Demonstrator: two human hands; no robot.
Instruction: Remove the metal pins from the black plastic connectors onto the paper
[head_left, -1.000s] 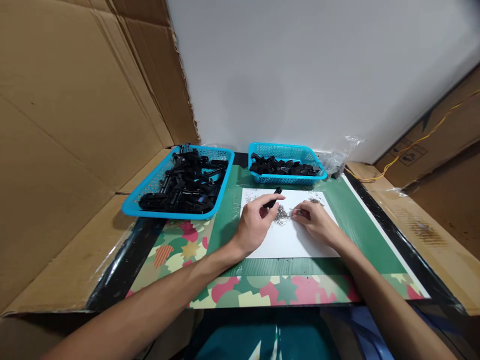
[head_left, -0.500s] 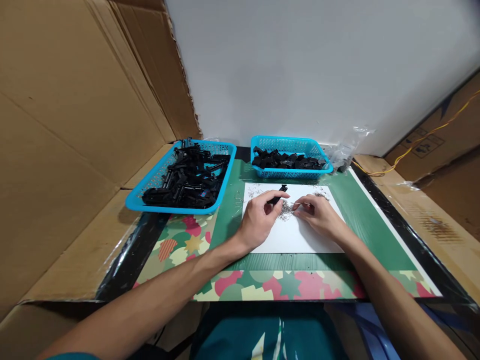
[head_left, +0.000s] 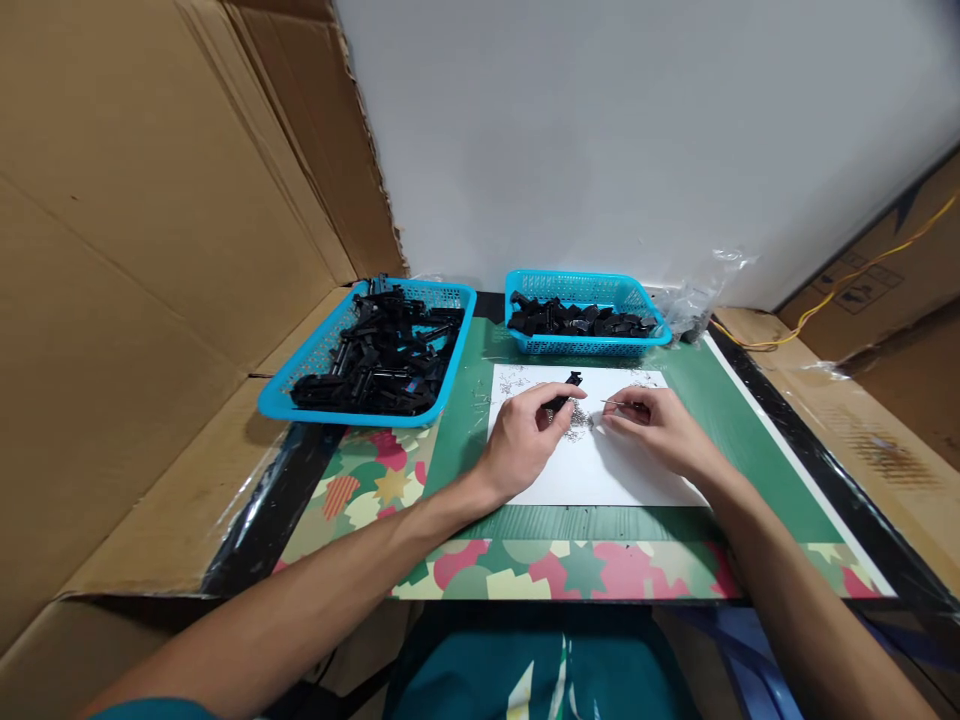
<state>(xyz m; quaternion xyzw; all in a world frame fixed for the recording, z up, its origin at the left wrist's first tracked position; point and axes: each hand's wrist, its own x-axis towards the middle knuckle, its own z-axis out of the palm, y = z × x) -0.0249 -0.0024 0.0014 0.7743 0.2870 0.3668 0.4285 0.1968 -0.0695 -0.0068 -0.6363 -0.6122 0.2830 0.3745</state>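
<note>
Left hand [head_left: 525, 445]: rests on the white paper sheet [head_left: 592, 470], fingers closed around a small black plastic part [head_left: 568, 390] whose far end sticks out past the fingertips.

Right hand [head_left: 664, 430]: also on the sheet, fingertips pinched on a thin metal pin [head_left: 611, 403] that points left toward the black part, the two not quite touching.

Pile of small metal pins [head_left: 579, 422]: grey, loose, on the sheet between the two hands, just beside the left fingertips. Thinner scatters lie near the sheet's far corners.

White paper sheet: flat on a green mat [head_left: 712, 440] that covers the table [head_left: 247, 530], with a patterned strip along the near edge.

Large blue basket [head_left: 300, 395]: far left of the sheet, filled with long black plastic parts.

Small blue basket [head_left: 585, 345]: behind the sheet, holds smaller black pieces.

Clear plastic bag [head_left: 694, 300]: just right of the small basket, against the wall.

Cardboard panels [head_left: 150, 200]: stand along the left side; more cardboard and a yellow cable [head_left: 825, 300] lie at right.
</note>
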